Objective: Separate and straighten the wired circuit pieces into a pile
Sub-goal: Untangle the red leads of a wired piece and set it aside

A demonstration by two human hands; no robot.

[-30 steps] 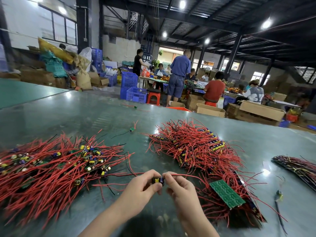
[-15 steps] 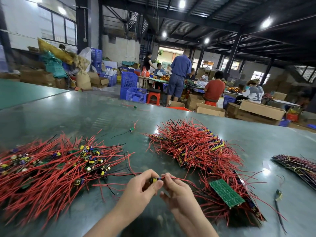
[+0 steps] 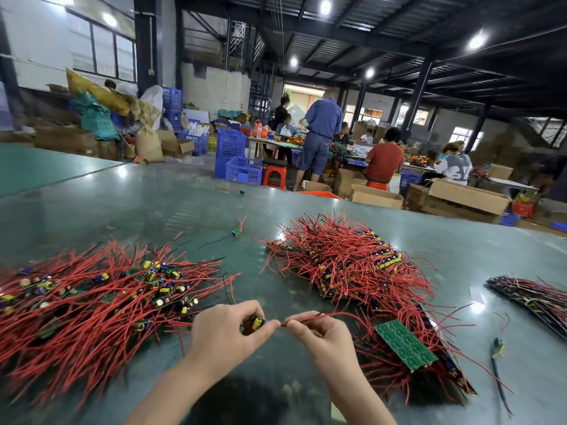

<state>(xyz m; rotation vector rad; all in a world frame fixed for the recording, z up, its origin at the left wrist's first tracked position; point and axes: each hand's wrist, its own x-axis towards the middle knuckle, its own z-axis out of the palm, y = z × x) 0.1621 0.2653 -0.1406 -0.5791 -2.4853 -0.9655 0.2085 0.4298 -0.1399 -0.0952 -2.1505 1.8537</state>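
Midway, I judge: left hand (image 3: 228,331) grips a small wired circuit piece (image 3: 255,323), right hand (image 3: 320,335) pinches its red wire (image 3: 325,315), between the near-left loose red-wired pile (image 3: 101,302) and the large unsorted right heap (image 3: 352,268).

Desk (image 3: 153,210): smooth, glossy green, mirrors ceiling lamps. Wires (image 3: 352,262): red plastic-looking insulation, slight sheen. Circuit board (image 3: 405,345): matt green, fine speckled texture. Boxes (image 3: 469,196): plain brown cardboard. Crates (image 3: 242,170): blue plastic lattice.

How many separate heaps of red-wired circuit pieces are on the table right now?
2. The left heap lies beside the left hand; the right heap lies beyond the right hand. A darker bundle sits far right, contents unclear.
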